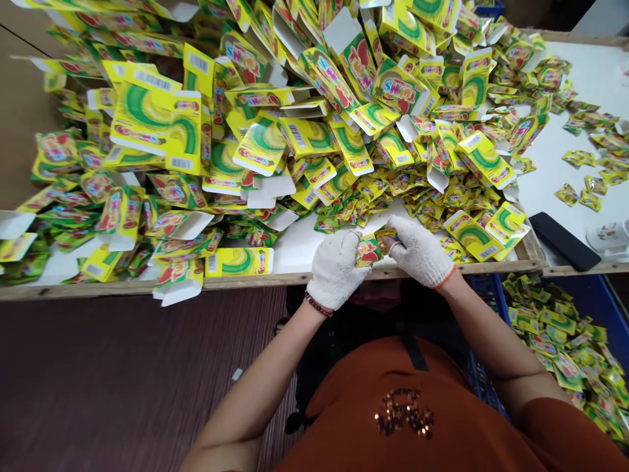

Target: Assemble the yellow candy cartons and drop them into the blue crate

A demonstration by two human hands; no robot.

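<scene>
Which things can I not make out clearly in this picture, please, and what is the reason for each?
All in the head view:
Pack: partly hidden by the left hand.
Right hand: its curled fingers hide what, if anything, they pinch.
Mug: cut off by the right edge.
Crate: cut off there too.
Loose packets: print too small.

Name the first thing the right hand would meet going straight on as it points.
Likely the heap of small yellow packets, up and to the left of the right hand in the picture; depth and exact pointing angle are unclear.
</scene>
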